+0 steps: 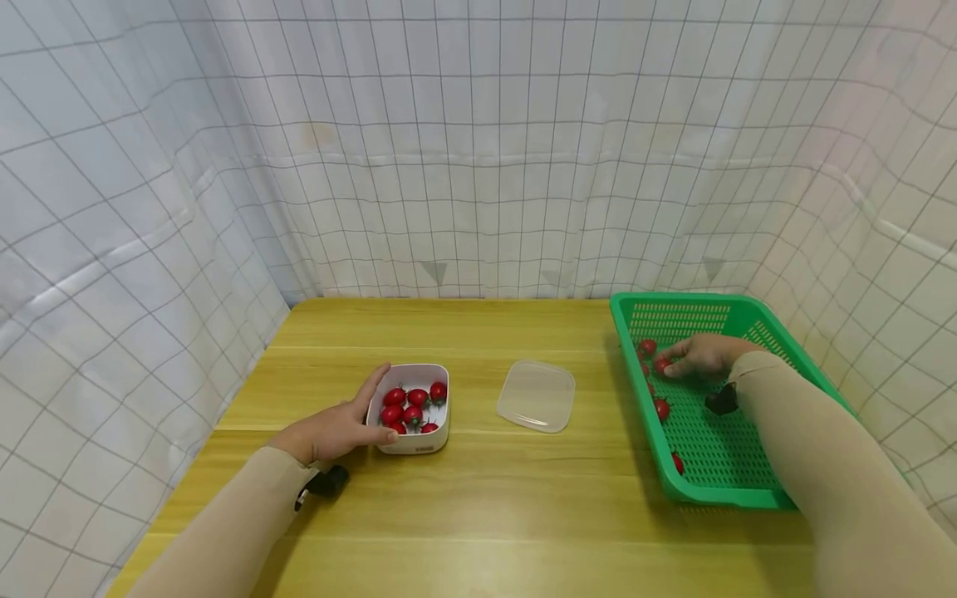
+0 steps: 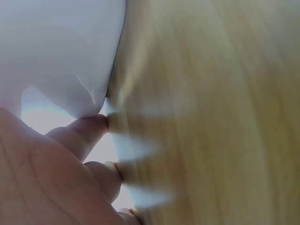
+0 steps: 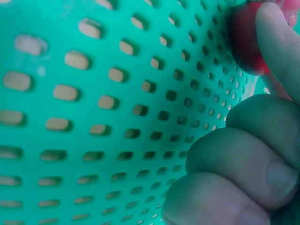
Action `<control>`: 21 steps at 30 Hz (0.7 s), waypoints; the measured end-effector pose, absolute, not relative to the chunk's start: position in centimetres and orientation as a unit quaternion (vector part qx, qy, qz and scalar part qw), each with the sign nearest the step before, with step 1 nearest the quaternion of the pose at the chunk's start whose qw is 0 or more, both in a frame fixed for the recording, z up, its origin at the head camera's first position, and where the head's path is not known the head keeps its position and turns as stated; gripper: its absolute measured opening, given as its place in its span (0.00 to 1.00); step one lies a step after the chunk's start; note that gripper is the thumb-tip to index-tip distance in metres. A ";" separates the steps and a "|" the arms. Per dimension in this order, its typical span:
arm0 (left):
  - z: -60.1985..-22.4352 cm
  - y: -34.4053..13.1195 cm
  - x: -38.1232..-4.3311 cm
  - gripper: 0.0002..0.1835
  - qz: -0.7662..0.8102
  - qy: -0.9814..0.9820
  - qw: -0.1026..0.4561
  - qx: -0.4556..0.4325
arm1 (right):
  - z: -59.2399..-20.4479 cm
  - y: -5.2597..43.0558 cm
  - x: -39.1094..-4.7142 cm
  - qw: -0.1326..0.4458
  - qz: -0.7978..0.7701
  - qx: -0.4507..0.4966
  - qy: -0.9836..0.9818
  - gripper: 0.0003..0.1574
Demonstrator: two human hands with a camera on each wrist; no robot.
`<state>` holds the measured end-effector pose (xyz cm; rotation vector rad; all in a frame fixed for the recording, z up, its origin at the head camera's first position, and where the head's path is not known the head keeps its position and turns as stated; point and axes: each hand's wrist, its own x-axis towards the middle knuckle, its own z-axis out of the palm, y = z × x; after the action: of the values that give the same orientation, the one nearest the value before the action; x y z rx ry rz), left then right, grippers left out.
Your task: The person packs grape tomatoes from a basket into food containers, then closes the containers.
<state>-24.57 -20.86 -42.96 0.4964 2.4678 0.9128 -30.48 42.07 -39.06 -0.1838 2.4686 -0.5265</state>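
Note:
In the head view my left hand (image 1: pixel 340 425) holds a white square container (image 1: pixel 429 444) by its left side, thumb over the near rim and index finger along the far left. Several red cherry tomatoes (image 1: pixel 412 414) lie inside it. The left wrist view shows my fingers touching the container's wall (image 2: pixel 61 51). Inside a green basket (image 1: pixel 740 497) on the right, my right hand (image 1: pixel 706 357) pinches a cherry tomato (image 3: pixel 246 37) between thumb and fingertips; the other fingers are curled. More cherry tomatoes (image 1: pixel 662 409) lie along the basket's left side.
A translucent square lid (image 1: pixel 537 396) lies flat on the wooden table (image 1: pixel 508 515) between container and basket. White grid-patterned curtains (image 1: pixel 493 166) stand behind the table and on both sides.

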 end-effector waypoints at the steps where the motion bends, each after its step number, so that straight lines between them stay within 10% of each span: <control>1: -43.0 -20.8 -24.6 0.63 0.335 0.895 0.231 0.180 | -39.0 42.0 -30.5 0.303 -0.200 -0.067 0.929 0.43; 21: -42.9 -20.8 -24.3 0.65 0.345 0.890 0.237 0.181 | -39.4 42.0 -30.6 0.310 -0.236 -0.039 0.920 0.45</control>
<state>-24.35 -20.77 -42.89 0.4968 2.4394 0.9455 -30.64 42.01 -39.38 -0.1034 2.4293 -0.6237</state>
